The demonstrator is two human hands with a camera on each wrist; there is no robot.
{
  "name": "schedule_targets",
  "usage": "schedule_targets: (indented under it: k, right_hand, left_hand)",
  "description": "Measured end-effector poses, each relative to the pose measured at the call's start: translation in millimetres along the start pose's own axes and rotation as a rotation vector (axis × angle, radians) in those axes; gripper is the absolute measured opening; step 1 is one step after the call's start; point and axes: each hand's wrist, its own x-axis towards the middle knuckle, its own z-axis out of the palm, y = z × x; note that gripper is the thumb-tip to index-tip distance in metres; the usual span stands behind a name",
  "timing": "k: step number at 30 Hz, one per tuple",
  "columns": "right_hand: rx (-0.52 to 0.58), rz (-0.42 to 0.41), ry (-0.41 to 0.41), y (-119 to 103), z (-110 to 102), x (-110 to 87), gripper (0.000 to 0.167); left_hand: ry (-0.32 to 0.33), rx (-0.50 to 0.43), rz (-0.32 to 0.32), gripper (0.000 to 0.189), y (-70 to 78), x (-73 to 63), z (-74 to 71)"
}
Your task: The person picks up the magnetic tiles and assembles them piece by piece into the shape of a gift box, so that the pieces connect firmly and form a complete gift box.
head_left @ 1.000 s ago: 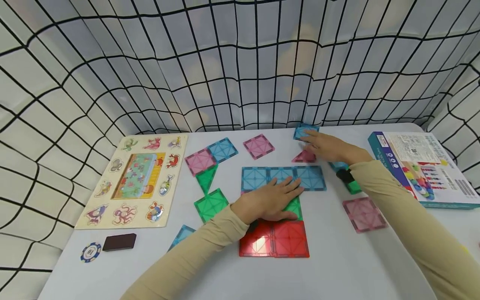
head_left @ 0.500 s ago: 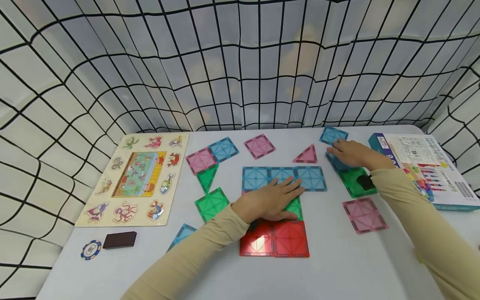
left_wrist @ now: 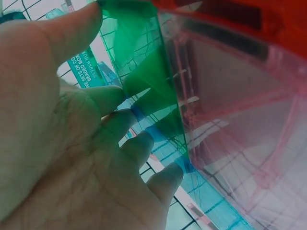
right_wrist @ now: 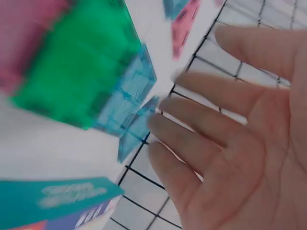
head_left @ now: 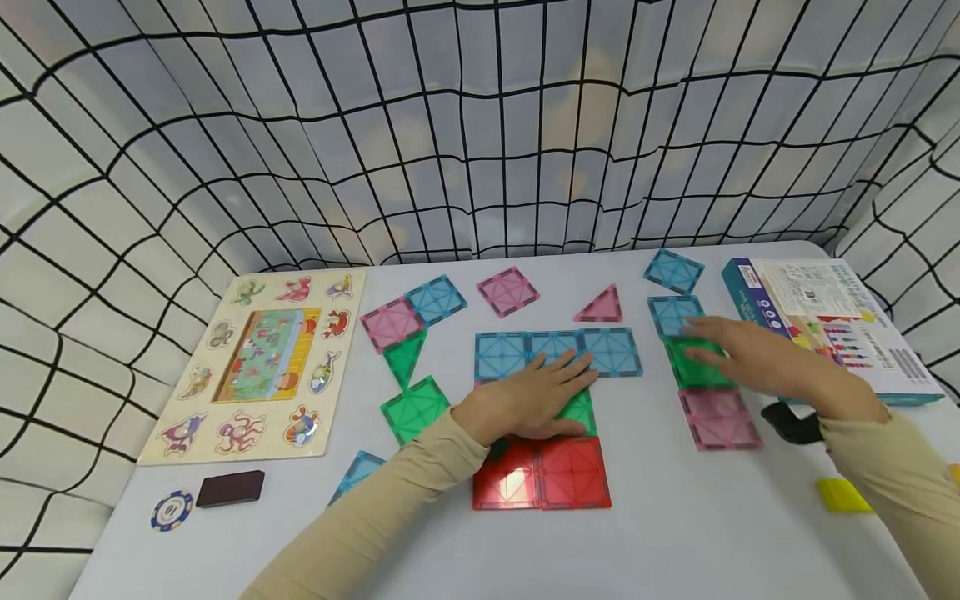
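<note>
My left hand rests with spread fingers on a panel of see-through magnetic tiles: a row of blue squares, a green tile and red squares. A pink tile beside the green shows in the left wrist view; the hand mostly covers it in the head view. My right hand, fingers extended, is over a column of a blue square, a green square and a pink square. Another blue square stands askew at the column's far end.
Left of the panel lie pink, blue and green tiles. A pink square and pink triangle lie behind. Around these are a puzzle board, poker chip, dark block, box and yellow piece. Black netting surrounds the table.
My right hand has moved from the back tiles rightward and nearer. The far blue square shifted right, and the green and blue squares now line up with the pink one. My left hand stays put.
</note>
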Motion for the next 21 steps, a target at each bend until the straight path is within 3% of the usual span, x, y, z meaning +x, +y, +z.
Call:
schedule_targets:
  k: [5,9,12,17,21]
  right_hand:
    - [0.003,-0.006,-0.043,-8.3,34.1,-55.7,0.056]
    - [-0.012,0.042,-0.039,-13.2,58.2,-78.4,0.071]
    - [0.019,0.055,-0.007,-19.2,68.2,-84.7,0.077]
    - [0.057,-0.007,-0.016,-33.7,71.4,-80.6,0.074]
    - [0.056,-0.087,-0.036,-35.5,60.1,-70.9,0.059]
  left_hand:
    - [0.003,-0.01,0.007,0.082,-1.2,0.7,0.6]
    - [0.001,-0.017,0.007,0.083,-1.5,0.2,-3.1]
    - [-0.003,-0.017,0.007,0.083,-2.0,-0.6,-5.4]
    - [-0.011,-0.02,0.003,0.082,-0.2,-1.6,-6.8]
    - [0.007,0.089,-0.032,0.079,18.0,1.4,-2.4]
